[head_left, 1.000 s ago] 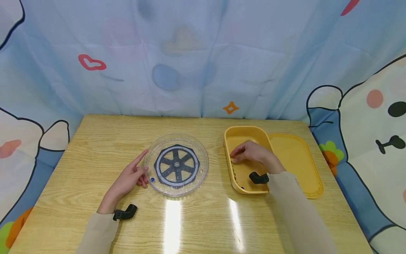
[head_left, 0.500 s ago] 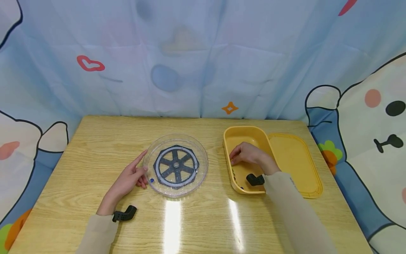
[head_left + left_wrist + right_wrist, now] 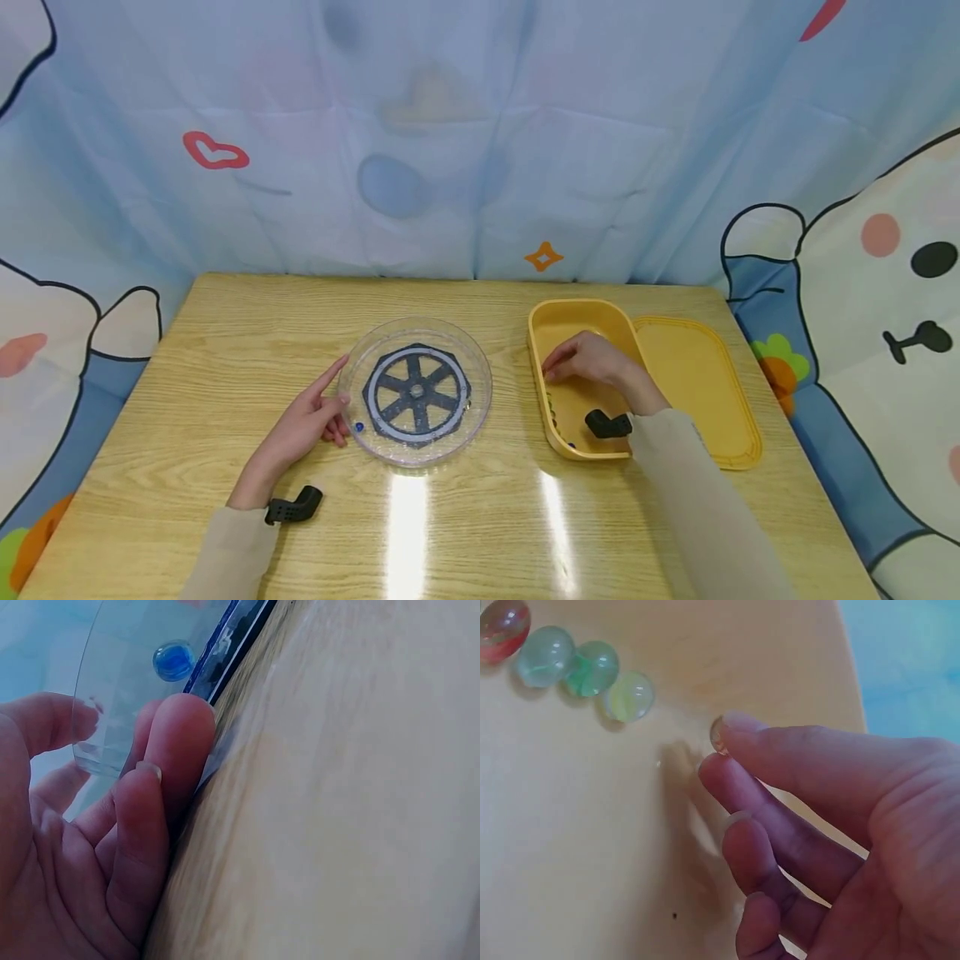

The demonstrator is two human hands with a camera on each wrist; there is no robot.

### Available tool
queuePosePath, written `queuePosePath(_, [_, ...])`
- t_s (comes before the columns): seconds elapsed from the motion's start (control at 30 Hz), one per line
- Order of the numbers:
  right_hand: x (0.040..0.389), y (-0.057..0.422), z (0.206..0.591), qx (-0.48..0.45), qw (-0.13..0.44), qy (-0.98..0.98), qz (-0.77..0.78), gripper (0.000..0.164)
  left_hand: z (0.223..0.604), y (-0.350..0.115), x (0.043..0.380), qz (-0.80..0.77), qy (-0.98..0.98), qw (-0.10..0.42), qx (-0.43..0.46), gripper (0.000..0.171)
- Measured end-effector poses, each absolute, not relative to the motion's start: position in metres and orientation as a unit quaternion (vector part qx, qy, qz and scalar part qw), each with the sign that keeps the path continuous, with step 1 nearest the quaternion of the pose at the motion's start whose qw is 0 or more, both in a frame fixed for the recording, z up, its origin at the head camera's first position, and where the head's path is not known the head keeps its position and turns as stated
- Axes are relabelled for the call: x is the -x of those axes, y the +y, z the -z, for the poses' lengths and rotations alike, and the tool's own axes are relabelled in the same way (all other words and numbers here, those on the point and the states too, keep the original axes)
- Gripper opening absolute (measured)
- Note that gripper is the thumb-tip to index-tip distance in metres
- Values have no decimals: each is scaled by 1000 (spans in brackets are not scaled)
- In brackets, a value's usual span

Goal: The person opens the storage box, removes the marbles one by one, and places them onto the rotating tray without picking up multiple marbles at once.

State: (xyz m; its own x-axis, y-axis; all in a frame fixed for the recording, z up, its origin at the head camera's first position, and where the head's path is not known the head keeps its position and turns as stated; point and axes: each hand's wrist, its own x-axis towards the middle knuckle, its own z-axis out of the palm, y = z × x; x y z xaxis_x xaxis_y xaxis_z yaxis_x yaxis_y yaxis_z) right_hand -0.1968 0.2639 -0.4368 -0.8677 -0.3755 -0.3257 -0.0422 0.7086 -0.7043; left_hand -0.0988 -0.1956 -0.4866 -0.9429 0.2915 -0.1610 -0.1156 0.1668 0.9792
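A clear round dish [image 3: 480, 367] with a dark spoked wheel pattern lies left of centre on the table. My left hand [image 3: 303, 425] holds its left edge, thumb at the rim and index finger stretched along the outside. Near those fingers a blue marble [image 3: 174, 661] sits in the dish. Inside a yellow box [image 3: 588, 308], my right hand [image 3: 588, 360] pinches a small clear marble [image 3: 717, 735] between thumb and index finger, partly covered by the thumb. Several marbles lie close by on the box floor, among them a yellowish marble [image 3: 628, 696] and a red marble [image 3: 502, 630].
The yellow lid [image 3: 697, 383] lies flat against the box's right side. A wooden table [image 3: 262, 317] carries everything, and a printed blue curtain [image 3: 450, 167] hangs behind it. Another small marble [image 3: 468, 406] shows at the dish's right side.
My right hand dips slightly toward the box's near side, then rises back a little. The left hand stays at the dish's edge. The small marble at the dish's right side shifts slightly.
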Motion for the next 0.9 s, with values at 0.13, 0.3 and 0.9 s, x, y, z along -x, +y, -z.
queuePosePath(0.13, [194,267,430,96,214,891,390,17,487,-196,99,-645,744,161,-58,63])
queuePosePath(0.3, [188,267,414,83,186,888,412,22,487,-196,100,-646,744,161,-55,64])
queuePosePath(0.9, [159,204,381,130,82,888,434,17,490,-196,101,-645,746,160,-50,64])
